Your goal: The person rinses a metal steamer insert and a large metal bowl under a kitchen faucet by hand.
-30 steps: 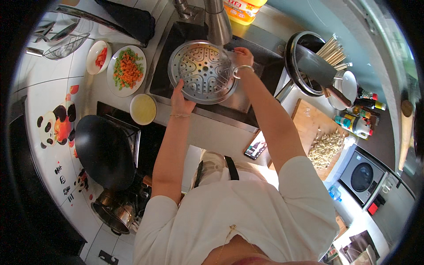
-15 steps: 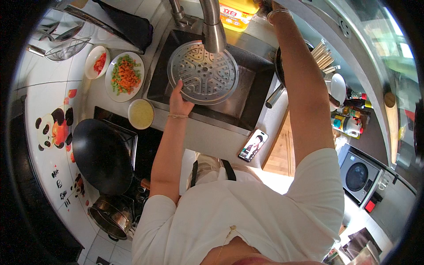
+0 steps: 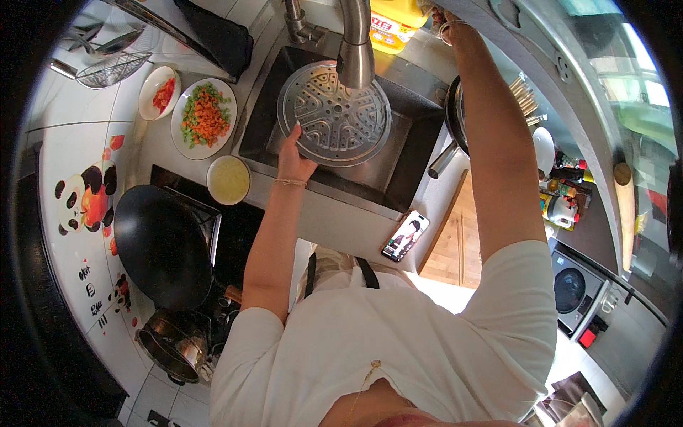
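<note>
My left hand (image 3: 294, 158) is closed on the near-left edge of a round, perforated metal steamer rack (image 3: 334, 114). The rack is held over the dark sink (image 3: 416, 146), right below the faucet (image 3: 356, 60). My right arm stretches far forward past the sink. At its end my right hand (image 3: 445, 19) is beside a yellow plastic jug (image 3: 391, 25) with a printed label, at the upper edge of the view. Its fingers are small and partly hidden, so what they hold does not show.
Left of the sink stand a plate of diced vegetables (image 3: 206, 119), a bowl of red pieces (image 3: 163, 96) and a bowl of pale yellow liquid (image 3: 228, 181). A black wok (image 3: 163, 245) is on the stove. A phone (image 3: 405, 235) lies by the sink's near-right corner. A pan (image 3: 453, 114) sits right.
The view has shifted slightly. My left hand still holds the steamer rack under the faucet, and my right hand stays reached out by the yellow jug.
</note>
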Available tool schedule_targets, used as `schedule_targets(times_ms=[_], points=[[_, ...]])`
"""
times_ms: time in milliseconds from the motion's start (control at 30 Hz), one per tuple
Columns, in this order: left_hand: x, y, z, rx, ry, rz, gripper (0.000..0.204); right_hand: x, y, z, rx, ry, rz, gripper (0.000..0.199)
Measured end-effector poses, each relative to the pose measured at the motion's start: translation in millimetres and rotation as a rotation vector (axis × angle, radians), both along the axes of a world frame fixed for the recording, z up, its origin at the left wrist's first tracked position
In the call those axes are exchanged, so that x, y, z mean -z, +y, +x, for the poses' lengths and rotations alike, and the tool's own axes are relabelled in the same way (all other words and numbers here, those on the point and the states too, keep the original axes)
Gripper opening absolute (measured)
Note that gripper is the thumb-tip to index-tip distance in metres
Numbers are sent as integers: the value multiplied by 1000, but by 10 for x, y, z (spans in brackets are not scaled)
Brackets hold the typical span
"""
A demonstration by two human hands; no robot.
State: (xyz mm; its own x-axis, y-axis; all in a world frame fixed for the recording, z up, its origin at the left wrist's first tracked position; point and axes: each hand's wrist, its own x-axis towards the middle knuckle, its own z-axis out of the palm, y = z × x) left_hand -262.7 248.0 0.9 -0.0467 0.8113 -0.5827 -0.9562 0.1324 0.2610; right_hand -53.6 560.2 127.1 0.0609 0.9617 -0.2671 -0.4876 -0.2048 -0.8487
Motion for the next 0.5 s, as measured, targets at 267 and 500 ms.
schedule_targets(times_ms=[267,500], points=[[33,22,28,8,19,-6,40,187,-93,161,72,87,-63,37],[15,-2,138,36,2,-106,39,1374,-1533,-409,-425,-592,-154,27]])
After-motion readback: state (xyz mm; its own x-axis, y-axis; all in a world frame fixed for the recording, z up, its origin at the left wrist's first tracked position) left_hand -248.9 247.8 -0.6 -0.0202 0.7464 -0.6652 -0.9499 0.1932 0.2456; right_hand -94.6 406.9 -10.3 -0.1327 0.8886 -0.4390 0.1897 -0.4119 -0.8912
